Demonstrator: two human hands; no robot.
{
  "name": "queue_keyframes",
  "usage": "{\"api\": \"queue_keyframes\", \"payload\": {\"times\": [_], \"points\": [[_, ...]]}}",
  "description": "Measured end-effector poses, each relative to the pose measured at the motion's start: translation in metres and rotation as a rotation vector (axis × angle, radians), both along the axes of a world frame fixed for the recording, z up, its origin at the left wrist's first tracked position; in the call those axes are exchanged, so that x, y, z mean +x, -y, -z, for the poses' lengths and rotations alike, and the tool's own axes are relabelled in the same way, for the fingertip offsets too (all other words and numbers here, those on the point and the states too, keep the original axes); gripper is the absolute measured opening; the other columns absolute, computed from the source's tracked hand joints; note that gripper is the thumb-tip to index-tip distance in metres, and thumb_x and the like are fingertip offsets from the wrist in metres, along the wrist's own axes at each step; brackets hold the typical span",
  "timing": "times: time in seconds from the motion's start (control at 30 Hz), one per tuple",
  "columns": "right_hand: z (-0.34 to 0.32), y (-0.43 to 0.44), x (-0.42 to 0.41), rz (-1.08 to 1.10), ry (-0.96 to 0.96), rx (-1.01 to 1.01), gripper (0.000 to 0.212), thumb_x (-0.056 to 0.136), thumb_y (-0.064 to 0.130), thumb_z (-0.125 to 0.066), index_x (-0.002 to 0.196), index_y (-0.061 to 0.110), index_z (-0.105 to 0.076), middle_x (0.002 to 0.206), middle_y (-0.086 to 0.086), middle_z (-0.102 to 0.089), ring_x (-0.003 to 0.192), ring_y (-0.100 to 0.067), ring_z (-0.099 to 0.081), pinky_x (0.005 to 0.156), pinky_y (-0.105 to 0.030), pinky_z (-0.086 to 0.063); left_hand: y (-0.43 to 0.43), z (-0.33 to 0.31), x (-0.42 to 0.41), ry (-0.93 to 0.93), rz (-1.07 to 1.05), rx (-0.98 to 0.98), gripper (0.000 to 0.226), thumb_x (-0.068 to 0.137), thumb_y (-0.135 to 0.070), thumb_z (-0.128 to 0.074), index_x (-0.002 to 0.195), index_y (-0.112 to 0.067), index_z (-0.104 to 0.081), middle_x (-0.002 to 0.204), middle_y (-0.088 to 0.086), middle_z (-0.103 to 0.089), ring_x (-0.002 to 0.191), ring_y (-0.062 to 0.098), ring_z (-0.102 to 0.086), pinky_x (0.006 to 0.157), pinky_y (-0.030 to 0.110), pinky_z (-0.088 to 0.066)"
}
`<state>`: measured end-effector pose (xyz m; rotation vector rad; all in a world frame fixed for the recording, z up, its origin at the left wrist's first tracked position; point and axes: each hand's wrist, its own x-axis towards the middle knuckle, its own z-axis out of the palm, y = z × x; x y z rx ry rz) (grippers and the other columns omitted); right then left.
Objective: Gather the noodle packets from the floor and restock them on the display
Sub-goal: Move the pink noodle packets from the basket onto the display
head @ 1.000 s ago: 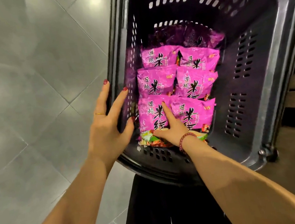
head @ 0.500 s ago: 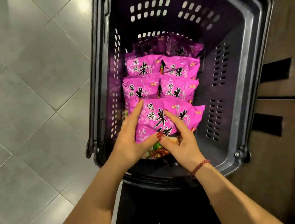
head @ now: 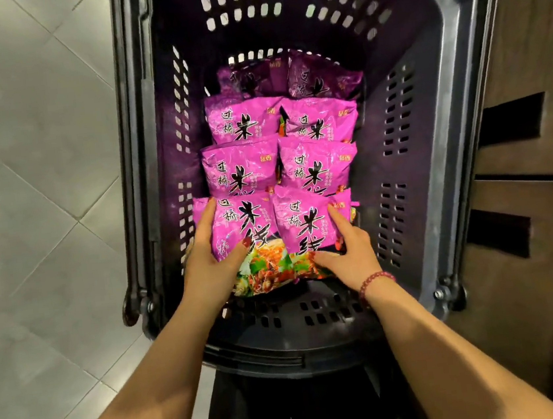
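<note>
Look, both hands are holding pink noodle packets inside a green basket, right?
Not quite. The basket is black, not green, as the head view shows. The left hand and right hand do hold pink noodle packets inside it.

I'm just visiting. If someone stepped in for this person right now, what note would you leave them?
Left hand: grips the near-left packet by its left edge, thumb on its front.
Right hand: holds the near-right packet at its lower right corner.
Things: pink noodle packets lie overlapped in two columns in the dark basket.
Done: packets gathered into the basket.
Left: take them to the display, which is out of view, and restock it.
</note>
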<state>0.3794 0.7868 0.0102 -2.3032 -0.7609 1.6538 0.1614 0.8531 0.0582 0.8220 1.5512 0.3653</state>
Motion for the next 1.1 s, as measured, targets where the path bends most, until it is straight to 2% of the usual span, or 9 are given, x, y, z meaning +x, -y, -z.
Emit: {"api": "queue_keyframes", "payload": {"times": [0.1, 0.23, 0.37, 0.47, 0.6, 0.73, 0.83, 0.97, 1.1], "points": [[0.011, -0.007, -0.002, -0.041, -0.06, -0.01, 0.105, 0.072, 0.017, -0.083, 0.149, 0.045, -0.018, 0.149, -0.009, -0.028, 0.138, -0.023, -0.03, 0.112, -0.029, -0.024, 0.005, 0.008, -0.002, -0.008, -0.001, -0.012, 0.078, 0.089, -0.014, -0.068, 0.143, -0.054, -0.029, 0.14, -0.013, -0.043, 0.13, 0.012, -0.047, 0.104, 0.048, -0.046], [0.013, -0.014, -0.007, -0.035, -0.072, -0.004, 0.111, 0.072, 0.017, -0.084, 0.148, 0.05, -0.011, 0.158, -0.01, -0.016, 0.145, -0.027, -0.019, 0.115, -0.042, -0.025, 0.009, 0.012, -0.005, 0.018, -0.004, -0.014, 0.078, 0.088, -0.017, -0.07, 0.139, -0.061, -0.029, 0.153, -0.015, -0.033, 0.138, 0.011, -0.038, 0.108, 0.051, -0.041], [0.0, -0.018, -0.012, -0.078, 0.023, -0.023, 0.106, 0.075, 0.021, -0.082, 0.149, 0.047, -0.01, 0.143, -0.011, -0.047, 0.133, -0.03, -0.042, 0.107, -0.037, -0.037, 0.006, 0.007, -0.005, 0.027, -0.025, -0.025, 0.077, 0.089, -0.014, -0.069, 0.137, -0.061, -0.032, 0.152, -0.015, -0.036, 0.136, 0.012, -0.041, 0.106, 0.052, -0.043], [-0.015, -0.017, -0.007, -0.09, 0.058, -0.016, 0.098, 0.077, 0.018, -0.08, 0.15, 0.041, -0.02, 0.139, -0.009, -0.052, 0.131, -0.028, -0.046, 0.105, -0.033, -0.037, 0.004, -0.005, -0.003, 0.029, -0.047, -0.029, 0.076, 0.089, -0.011, -0.068, 0.14, -0.056, -0.034, 0.145, -0.008, -0.046, 0.128, 0.014, -0.051, 0.103, 0.05, -0.047], [-0.049, -0.017, -0.003, 0.012, 0.033, 0.112, 0.083, 0.078, 0.011, -0.077, 0.145, 0.038, -0.036, 0.146, 0.004, -0.045, 0.128, -0.005, -0.041, 0.091, -0.001, -0.03, -0.003, -0.036, -0.002, 0.033, -0.02, 0.0, 0.074, 0.089, -0.008, -0.067, 0.138, -0.054, -0.036, 0.134, -0.012, -0.052, 0.121, 0.015, -0.056, 0.1, 0.049, -0.049], [-0.111, -0.022, -0.006, 0.134, 0.069, 0.288, 0.08, 0.079, 0.008, -0.077, 0.143, 0.036, -0.039, 0.138, 0.017, -0.044, 0.124, 0.006, -0.036, 0.083, 0.01, -0.024, -0.015, -0.085, -0.007, 0.096, 0.04, 0.022, 0.072, 0.089, -0.013, -0.069, 0.131, -0.062, -0.039, 0.133, -0.013, -0.051, 0.118, 0.017, -0.059, 0.094, 0.05, -0.053], [-0.173, -0.027, -0.012, 0.231, 0.063, 0.413, 0.081, 0.078, 0.006, -0.077, 0.144, 0.033, -0.039, 0.14, 0.02, -0.042, 0.127, 0.008, -0.035, 0.094, 0.006, -0.023, -0.028, -0.139, -0.015, 0.147, 0.111, 0.095, 0.072, 0.088, -0.015, -0.07, 0.135, -0.059, -0.038, 0.139, -0.011, -0.049, 0.122, 0.019, -0.057, 0.098, 0.051, -0.05], [-0.279, -0.03, -0.025, 0.297, 0.062, 0.542, 0.08, 0.078, 0.007, -0.077, 0.137, 0.043, -0.037, 0.138, 0.025, -0.042, 0.131, 0.003, -0.037, 0.106, -0.014, -0.032, -0.047, -0.233, -0.026, 0.165, 0.162, 0.197, 0.077, 0.087, -0.008, -0.067, 0.126, -0.069, -0.039, 0.14, -0.009, -0.05, 0.122, 0.024, -0.057, 0.1, 0.052, -0.048], [-0.382, -0.024, -0.035, 0.407, 0.044, 0.7, 0.081, 0.078, 0.0, -0.075, 0.138, 0.04, -0.04, 0.131, 0.033, -0.048, 0.116, 0.01, -0.052, 0.096, -0.019, -0.047, -0.058, -0.33, -0.036, 0.179, 0.271, 0.34, 0.075, 0.081, -0.024, -0.073, 0.132, -0.066, -0.038, 0.143, -0.021, -0.044, 0.129, 0.022, -0.051, 0.104, 0.054, -0.043]]}}
